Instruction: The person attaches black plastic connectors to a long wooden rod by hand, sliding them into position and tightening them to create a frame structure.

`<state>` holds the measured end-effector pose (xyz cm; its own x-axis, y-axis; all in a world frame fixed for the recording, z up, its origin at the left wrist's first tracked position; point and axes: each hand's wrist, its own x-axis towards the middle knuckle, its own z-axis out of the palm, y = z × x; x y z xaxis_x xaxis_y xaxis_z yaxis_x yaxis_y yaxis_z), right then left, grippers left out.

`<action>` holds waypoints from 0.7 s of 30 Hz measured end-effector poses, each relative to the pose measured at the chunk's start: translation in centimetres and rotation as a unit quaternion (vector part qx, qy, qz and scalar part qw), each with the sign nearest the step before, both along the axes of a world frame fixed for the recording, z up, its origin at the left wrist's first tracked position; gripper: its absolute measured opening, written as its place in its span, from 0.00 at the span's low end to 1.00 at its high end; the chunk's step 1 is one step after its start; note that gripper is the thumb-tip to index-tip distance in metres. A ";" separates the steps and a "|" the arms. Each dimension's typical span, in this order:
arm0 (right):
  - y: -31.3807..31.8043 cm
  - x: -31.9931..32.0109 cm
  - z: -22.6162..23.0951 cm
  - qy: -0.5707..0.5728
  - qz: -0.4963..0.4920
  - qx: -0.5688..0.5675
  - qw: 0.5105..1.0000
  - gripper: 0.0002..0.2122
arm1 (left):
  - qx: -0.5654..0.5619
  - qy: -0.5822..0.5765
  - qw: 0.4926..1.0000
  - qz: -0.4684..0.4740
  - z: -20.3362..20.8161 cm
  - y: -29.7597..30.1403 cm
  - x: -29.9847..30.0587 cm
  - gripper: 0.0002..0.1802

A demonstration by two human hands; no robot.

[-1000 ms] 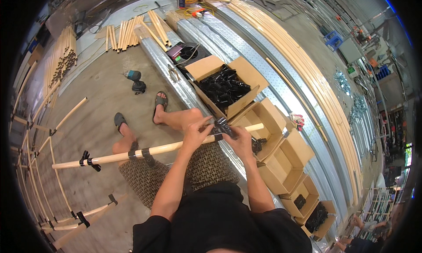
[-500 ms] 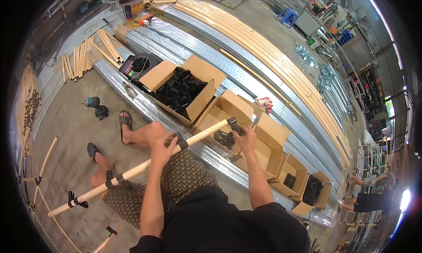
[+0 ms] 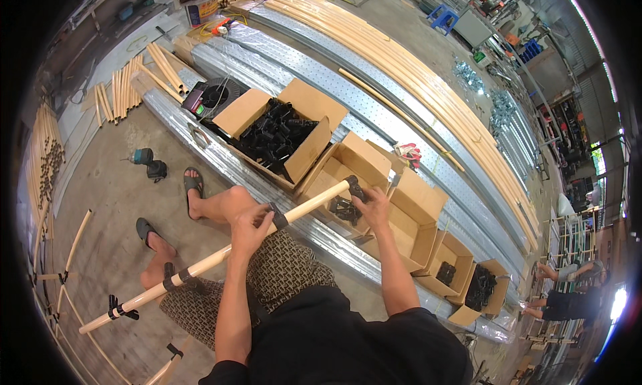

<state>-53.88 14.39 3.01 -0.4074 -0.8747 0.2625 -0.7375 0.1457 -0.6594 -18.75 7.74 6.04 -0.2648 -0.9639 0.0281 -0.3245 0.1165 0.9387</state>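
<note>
A long cream pipe slants across my lap, its far end up to the right. Black pipe joints are fitted along it, one near the lower left end and another by my knee. My left hand is closed on a black joint partway up the pipe, fingertips pinching its raised part. At the upper right end, my right hand grips a black pipe joint with thumb and fingers. Part of each grip is hidden by the fingers.
Open cardboard boxes with black joints stand in a row beyond the pipe, beside long wrapped metal profiles. A cordless drill sits on the floor at left. Joined pipes rise at lower left. Another person is at far right.
The whole view has shifted slightly, so things appear a little farther right. Both hands keep their places on the pipe and its joints.
</note>
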 end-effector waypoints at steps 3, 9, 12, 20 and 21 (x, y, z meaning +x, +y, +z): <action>0.0 -0.4 0.8 0.011 0.024 0.001 1.000 0.15 | -0.055 -0.041 0.996 -0.054 0.6 0.1 -0.1 0.17; 0.0 -0.7 1.2 0.046 0.032 0.030 0.998 0.15 | -0.166 -0.124 0.974 -0.089 0.3 0.5 -0.6 0.21; -0.3 -1.2 1.8 0.061 0.041 0.072 0.995 0.17 | -0.176 -0.142 0.969 -0.096 0.2 0.6 -0.9 0.21; -1.9 -2.1 4.2 0.084 0.079 0.134 0.984 0.16 | -0.174 -0.176 0.961 -0.121 0.2 1.0 -1.0 0.21; -1.9 -2.2 4.3 0.094 0.086 0.136 0.982 0.16 | -0.171 -0.182 0.961 -0.123 0.2 1.1 -1.1 0.21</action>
<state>-56.11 12.47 7.28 -0.2145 -0.9745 0.0654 -0.8714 0.1607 -0.4634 -19.81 8.81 6.19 -0.5354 -0.8220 0.1943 -0.5470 0.5127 0.6617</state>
